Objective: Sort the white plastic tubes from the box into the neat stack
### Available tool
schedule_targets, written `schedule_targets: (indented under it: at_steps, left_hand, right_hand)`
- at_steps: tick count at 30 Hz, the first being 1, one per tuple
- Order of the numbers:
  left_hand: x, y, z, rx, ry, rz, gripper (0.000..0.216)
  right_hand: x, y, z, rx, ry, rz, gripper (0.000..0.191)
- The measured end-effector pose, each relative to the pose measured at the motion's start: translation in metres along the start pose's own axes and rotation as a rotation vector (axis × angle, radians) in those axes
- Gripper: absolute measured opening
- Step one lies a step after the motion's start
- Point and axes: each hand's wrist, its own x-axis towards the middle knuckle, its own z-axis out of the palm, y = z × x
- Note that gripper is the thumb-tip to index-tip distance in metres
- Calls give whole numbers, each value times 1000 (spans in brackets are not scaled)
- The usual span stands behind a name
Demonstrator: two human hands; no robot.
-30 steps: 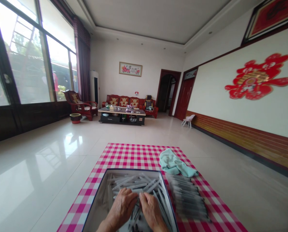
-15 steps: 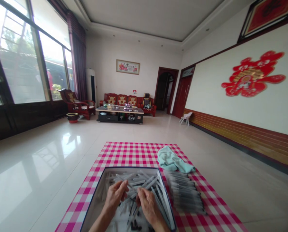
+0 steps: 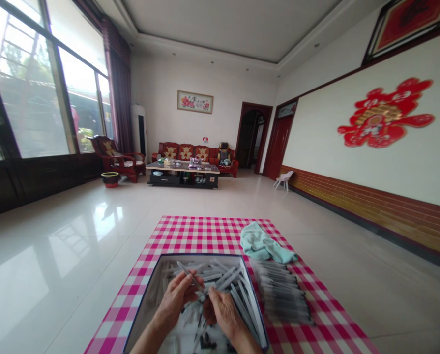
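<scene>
Over an open box [image 3: 142, 309] with a dark blue rim, both of my hands are close together. My left hand [image 3: 178, 295] is closed around a translucent pen barrel [image 3: 185, 268], which slants with its upper end pointing away to the left. At its lower end, my right hand [image 3: 225, 310] has thumb and fingers pinched together; whatever small part sits in them is hidden. Loose translucent pen barrels [image 3: 227, 278] lie jumbled in the box beneath. Several small black pieces [image 3: 207, 341] rest on the box floor nearer to me.
Right of the box lies a row of pens with black ends [image 3: 284, 292]. A pale green cloth [image 3: 266, 243] is crumpled behind it. All stand on a table with a pink checked tablecloth [image 3: 201, 233]. A coffee table [image 3: 183, 172] and a sofa are farther off.
My left hand has shifted slightly right, toward my right hand, and the pen barrel now shows clearly between them. The box, cloth and row of pens stay in place.
</scene>
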Motion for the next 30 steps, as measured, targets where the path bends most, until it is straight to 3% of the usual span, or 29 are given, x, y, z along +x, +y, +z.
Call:
schedule_targets:
  at_steps: [4,7,10,16,22,26,30]
  left_hand:
    - [3,-4,-5,267,210,205,58]
    - [1,-5,-5,568,316,390,44]
    - [-2,-7,-3,845,389,547,32]
    - [1,-15,-4,939,437,562,29]
    - [3,-24,-7,1046,372,612,32]
    - [6,-29,-8,1065,416,665,29]
    - [8,-31,-9,1059,447,681,28]
  right_hand:
    - [0,-5,0,-200,71,-108,39]
    - [1,-4,2,-386,27,-252,19]
    - [4,4,6,-626,-50,-357,23]
    - [14,29,18,-703,-41,-389,20]
    - [14,45,31,-672,3,-385,22]
    - [13,33,32,-619,-4,-409,18]
    - [14,6,18,-579,-25,-431,16]
